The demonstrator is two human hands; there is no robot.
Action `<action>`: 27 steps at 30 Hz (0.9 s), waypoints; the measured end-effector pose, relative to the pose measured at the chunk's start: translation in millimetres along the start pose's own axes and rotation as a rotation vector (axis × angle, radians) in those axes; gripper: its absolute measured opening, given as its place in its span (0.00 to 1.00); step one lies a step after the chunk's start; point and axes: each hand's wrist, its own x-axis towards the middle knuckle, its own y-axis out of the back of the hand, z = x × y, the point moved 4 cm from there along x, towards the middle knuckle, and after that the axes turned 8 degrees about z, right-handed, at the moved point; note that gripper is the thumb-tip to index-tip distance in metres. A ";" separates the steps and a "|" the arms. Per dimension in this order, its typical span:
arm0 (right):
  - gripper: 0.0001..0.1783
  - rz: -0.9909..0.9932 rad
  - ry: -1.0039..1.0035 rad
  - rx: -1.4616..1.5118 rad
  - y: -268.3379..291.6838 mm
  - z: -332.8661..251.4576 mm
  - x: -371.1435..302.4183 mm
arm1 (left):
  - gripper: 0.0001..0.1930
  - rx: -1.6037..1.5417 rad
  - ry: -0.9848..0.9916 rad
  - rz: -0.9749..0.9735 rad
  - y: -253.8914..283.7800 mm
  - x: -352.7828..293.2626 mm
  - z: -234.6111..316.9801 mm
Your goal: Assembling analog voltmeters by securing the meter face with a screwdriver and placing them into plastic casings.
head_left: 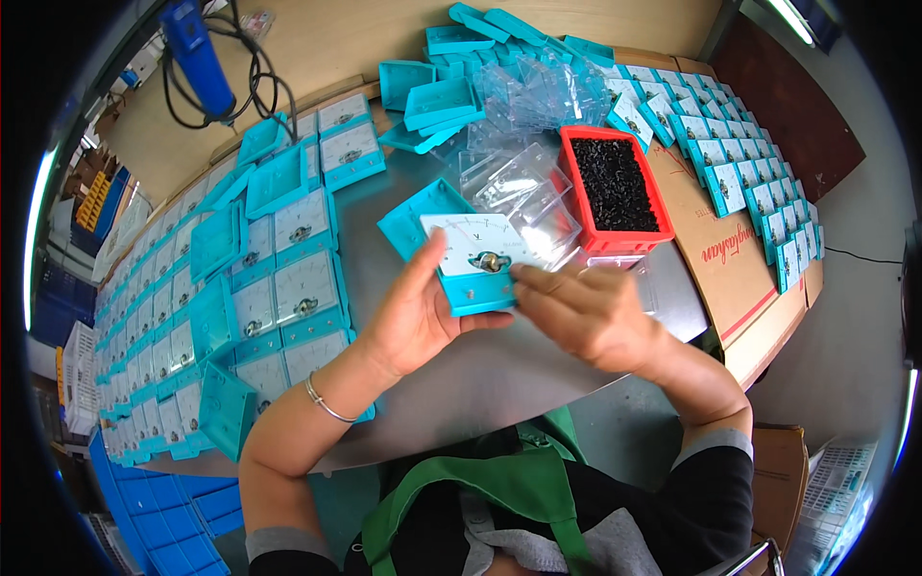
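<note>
In my left hand [418, 312] is a panel meter [469, 245] with a turquoise base, a white dial plate and a small metal movement at its middle. The left thumb presses on the dial's left edge, and the fingers wrap underneath. My right hand [591, 312] is closed, its bent fingertips against the meter's right edge beside the movement. Whether those fingertips pinch a small part cannot be seen. Just behind the held meter sits an empty turquoise case [423, 213]. Clear plastic covers [533, 197] lie in a loose heap beyond it.
A red bin [663, 206] of small black parts stands right of the covers. Rows of similar meters fill the left side [303, 226] and a cardboard sheet [715, 240] at right. Turquoise cases [442, 101] pile up at the back. A blue tool [197, 58] with a black cable hangs upper left.
</note>
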 end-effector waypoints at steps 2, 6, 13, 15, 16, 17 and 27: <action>0.17 0.002 -0.179 0.227 -5.0 -8.3 6.2 | 0.22 0.060 -0.040 0.094 17.1 -8.1 -10.0; 0.15 0.120 -0.699 1.031 -10.3 -10.8 15.1 | 0.19 0.082 -0.045 0.169 29.9 -48.7 -25.0; 0.12 0.504 -0.808 1.615 -40.5 -38.3 28.4 | 0.20 0.079 -0.157 0.200 38.1 -74.4 -55.3; 0.12 0.540 -0.780 1.632 -41.5 -41.2 27.9 | 0.21 0.087 -0.147 0.200 39.7 -78.4 -54.4; 0.12 0.533 -0.782 1.632 -41.2 -42.3 27.5 | 0.21 0.102 -0.132 0.197 39.7 -79.8 -54.6; 0.12 0.526 -0.770 1.625 -39.9 -42.9 26.8 | 0.21 0.097 -0.133 0.197 39.9 -80.8 -55.3; 0.13 0.264 -0.607 1.604 -31.0 -32.3 17.7 | 0.18 0.204 -0.038 0.143 32.1 -74.8 -63.1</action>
